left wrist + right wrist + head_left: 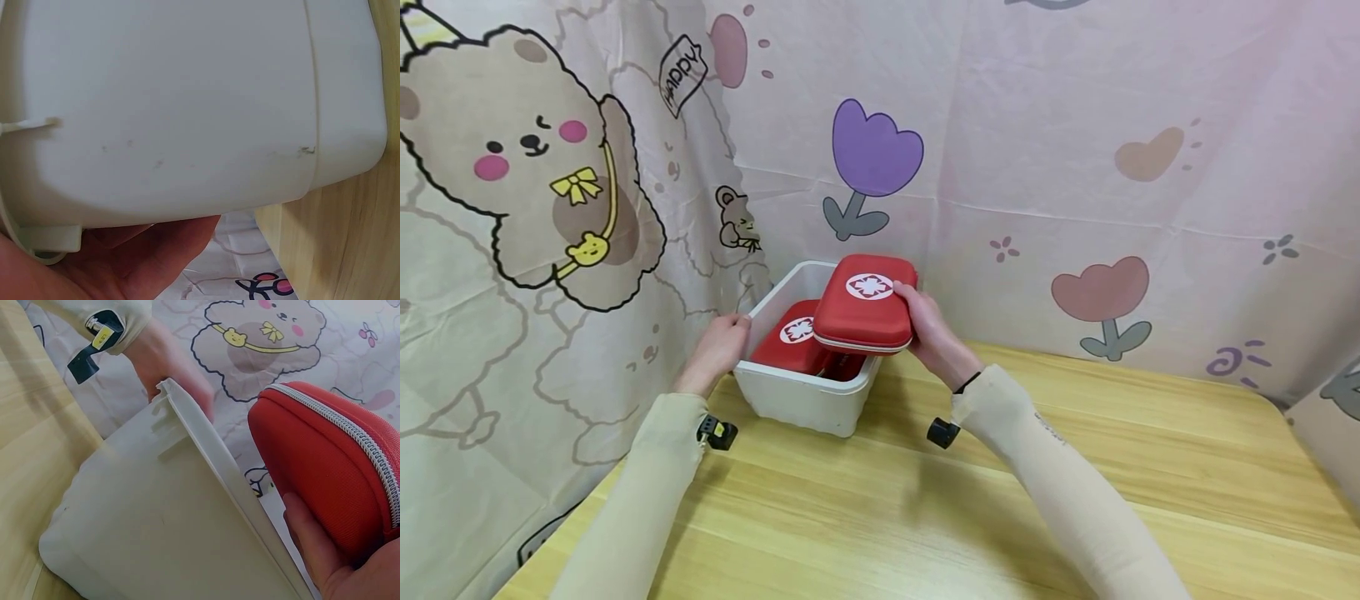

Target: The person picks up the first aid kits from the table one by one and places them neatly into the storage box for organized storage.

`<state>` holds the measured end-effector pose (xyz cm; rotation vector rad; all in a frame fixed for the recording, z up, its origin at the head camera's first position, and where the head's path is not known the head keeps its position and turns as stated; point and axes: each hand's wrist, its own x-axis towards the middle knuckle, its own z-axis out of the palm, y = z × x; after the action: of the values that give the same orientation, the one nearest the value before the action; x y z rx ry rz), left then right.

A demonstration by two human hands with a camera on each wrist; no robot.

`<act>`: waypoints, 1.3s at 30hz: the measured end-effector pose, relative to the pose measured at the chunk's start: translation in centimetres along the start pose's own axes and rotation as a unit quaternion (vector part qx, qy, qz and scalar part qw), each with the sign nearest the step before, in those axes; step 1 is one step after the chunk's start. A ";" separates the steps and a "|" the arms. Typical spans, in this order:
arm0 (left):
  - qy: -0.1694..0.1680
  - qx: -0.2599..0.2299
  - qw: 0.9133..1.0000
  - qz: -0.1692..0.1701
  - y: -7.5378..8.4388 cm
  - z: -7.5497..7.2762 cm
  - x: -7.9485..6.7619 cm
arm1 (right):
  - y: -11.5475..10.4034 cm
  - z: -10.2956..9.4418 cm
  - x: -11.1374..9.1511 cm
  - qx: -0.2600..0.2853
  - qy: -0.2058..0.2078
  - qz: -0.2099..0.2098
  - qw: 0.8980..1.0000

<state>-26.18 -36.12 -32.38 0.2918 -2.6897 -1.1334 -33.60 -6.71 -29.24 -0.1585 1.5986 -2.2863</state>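
A red zippered first-aid case (857,315) with a white round emblem is held by my right hand (931,327), above the right side of a white plastic bin (805,402). In the right wrist view, fingers (312,540) lie under the red case (319,469), whose silver zipper faces up. My left hand (718,346) grips the bin's left rim; the left wrist view shows its fingers curled under the rim of the bin (187,112). Inside the bin lies another red case (786,354) with the same emblem. Something dark red beside it is mostly hidden.
The bin stands on a wood-grain table (820,517) near its back left. A patterned curtain (1000,150) hangs behind the table and along the left side. Small cameras (718,433) are strapped on both wrists.
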 end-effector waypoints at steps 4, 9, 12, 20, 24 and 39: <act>0.001 0.002 1.000 0.004 0.1 0.0 0.0 | 0.1 0.5 0.3 -0.002 -0.001 -0.004 1.000; 0.013 0.019 1.000 0.019 -0.1 -0.2 0.0 | 0.4 1.3 0.6 -0.013 -0.007 0.000 1.000; 0.018 0.023 0.999 0.021 -0.2 -0.1 0.0 | 0.6 1.7 0.7 -0.021 -0.011 0.003 1.000; 0.017 0.021 0.999 0.026 0.0 -0.2 0.0 | 0.9 2.6 1.5 -0.022 -0.012 0.001 1.000; 0.016 0.020 0.999 0.027 -0.1 -0.2 0.0 | 1.0 3.1 1.8 -0.016 -0.009 0.005 1.000; 0.014 0.019 0.999 0.029 -0.2 -0.2 0.1 | 1.4 5.4 2.0 -0.079 -0.039 0.012 0.996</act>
<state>-26.20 -36.42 -32.42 0.2335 -2.6790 -1.0546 -33.61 -12.58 -28.77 -0.2634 1.7305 -2.1090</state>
